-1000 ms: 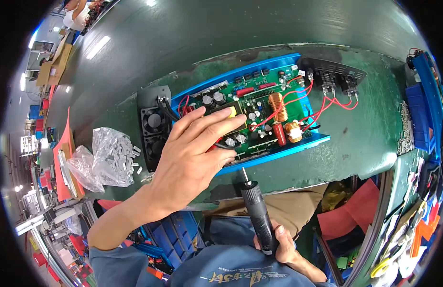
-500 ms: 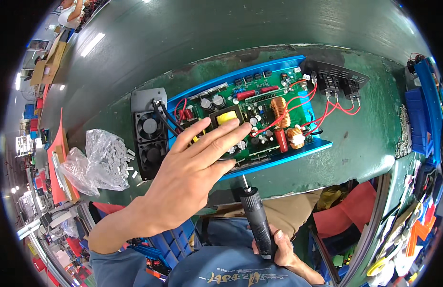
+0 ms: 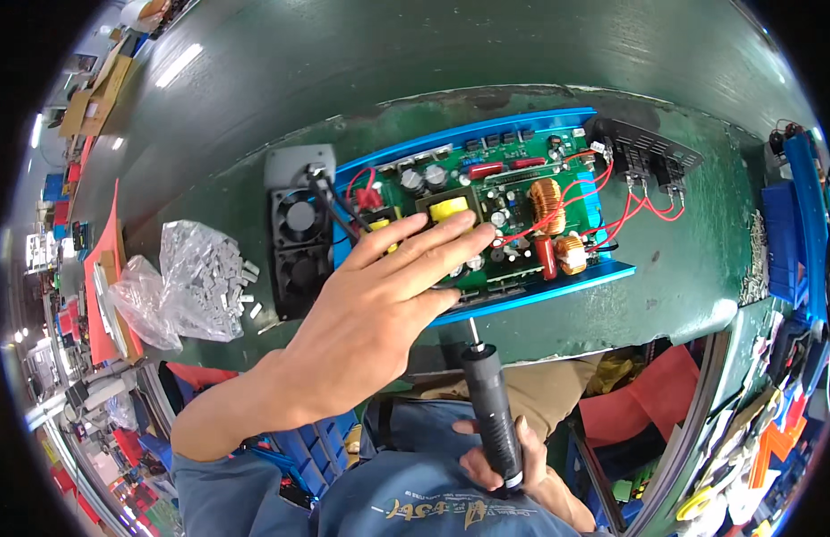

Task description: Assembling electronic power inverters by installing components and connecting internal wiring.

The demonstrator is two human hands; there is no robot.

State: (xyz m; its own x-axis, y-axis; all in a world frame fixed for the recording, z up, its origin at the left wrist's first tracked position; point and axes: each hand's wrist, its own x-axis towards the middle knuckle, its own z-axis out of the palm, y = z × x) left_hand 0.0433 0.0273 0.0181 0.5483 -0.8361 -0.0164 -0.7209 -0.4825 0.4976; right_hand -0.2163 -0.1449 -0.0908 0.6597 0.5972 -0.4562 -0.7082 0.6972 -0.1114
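My left hand [image 3: 370, 309] lies flat with fingers stretched over a green circuit board [image 3: 513, 192], near its yellow-wrapped transformer [image 3: 450, 209]. The board sits in a blue metal housing [image 3: 558, 286], whose near wall the thumb meets. My right hand [image 3: 527, 465] is wrapped round the lower handle of a black electric screwdriver [image 3: 493, 403]. Its bit points up at the housing's near wall; whether they touch I cannot tell. A dark end panel with two fans [image 3: 299, 215] stands at the housing's left end. Red wires join the board to a black slotted end panel [image 3: 652, 148] on the right.
A clear plastic bag of small grey pieces [image 3: 205, 282] lies left of the fan panel, with a few pieces loose beside it. At the right stand a blue bin [image 3: 782, 242] and a pile of small screws [image 3: 755, 264]. The green bench [image 3: 693, 295] ends just before my lap.
The view has shifted a little, so the housing appears slightly farther right. More fingers of my right hand now show around the screwdriver handle. My left hand stays spread on the board.
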